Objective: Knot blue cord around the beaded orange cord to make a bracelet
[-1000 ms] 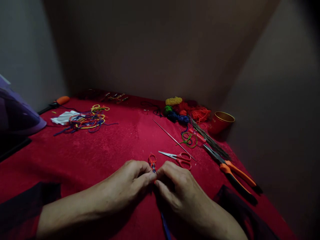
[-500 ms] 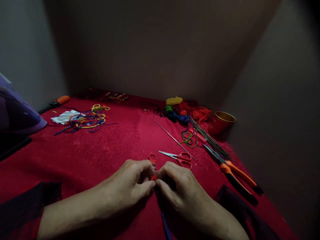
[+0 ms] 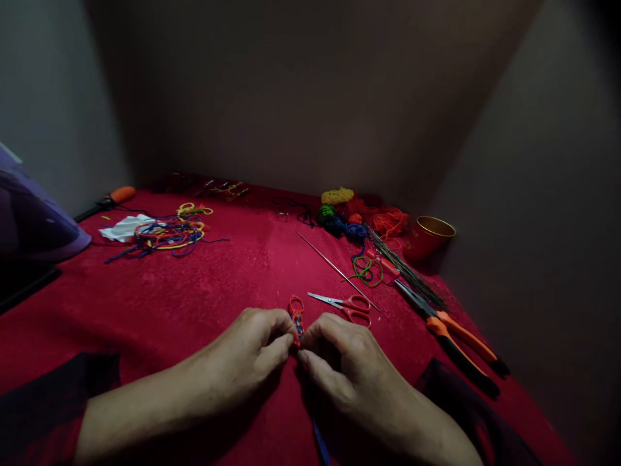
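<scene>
My left hand [image 3: 252,353] and my right hand [image 3: 339,362] meet at the near middle of a red cloth-covered table [image 3: 194,291]. Both pinch a small knotted cord piece [image 3: 295,317], orange with blue, whose loop pokes out beyond my fingertips. A blue cord end [image 3: 321,443] trails from under my right hand toward me. Small red-handled scissors [image 3: 345,305] lie just beyond my right hand, shut.
A long metal needle [image 3: 334,268] lies past the scissors. Orange-handled pliers [image 3: 449,333] and a bundle of thin sticks [image 3: 405,272] lie right. Yarn balls [image 3: 356,217] and a red cup [image 3: 429,238] stand at the back right. Tangled coloured cords [image 3: 167,234] lie back left.
My fingers have shifted slightly on the knotted cord piece; both hands stay in the same place.
</scene>
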Demonstrator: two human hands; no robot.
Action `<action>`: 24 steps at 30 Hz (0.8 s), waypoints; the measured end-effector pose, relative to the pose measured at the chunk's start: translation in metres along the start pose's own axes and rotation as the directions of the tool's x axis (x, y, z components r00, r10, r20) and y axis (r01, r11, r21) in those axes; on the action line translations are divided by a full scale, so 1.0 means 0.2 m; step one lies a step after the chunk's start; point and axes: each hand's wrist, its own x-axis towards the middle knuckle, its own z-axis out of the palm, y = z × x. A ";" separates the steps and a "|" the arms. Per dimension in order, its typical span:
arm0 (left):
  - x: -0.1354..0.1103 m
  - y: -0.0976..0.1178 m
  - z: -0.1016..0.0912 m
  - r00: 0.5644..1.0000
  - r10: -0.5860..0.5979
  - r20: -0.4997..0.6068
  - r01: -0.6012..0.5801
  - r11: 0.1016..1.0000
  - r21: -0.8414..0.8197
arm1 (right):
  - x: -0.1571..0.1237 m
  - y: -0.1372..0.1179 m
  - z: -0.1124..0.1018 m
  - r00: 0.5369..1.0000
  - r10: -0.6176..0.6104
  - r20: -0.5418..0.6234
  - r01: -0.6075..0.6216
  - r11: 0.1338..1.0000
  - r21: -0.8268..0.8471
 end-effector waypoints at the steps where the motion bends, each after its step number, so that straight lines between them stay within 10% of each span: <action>1: 0.00 0.00 0.00 1.000 -0.001 0.004 0.001 1.000 -0.016 | 0.00 0.00 0.00 1.000 0.005 0.001 -0.005 1.000 -0.002; 24: 0.00 -0.01 0.02 0.993 -0.103 0.052 0.112 0.966 -0.234 | -0.01 0.02 0.02 1.000 0.029 -0.002 -0.028 1.000 0.009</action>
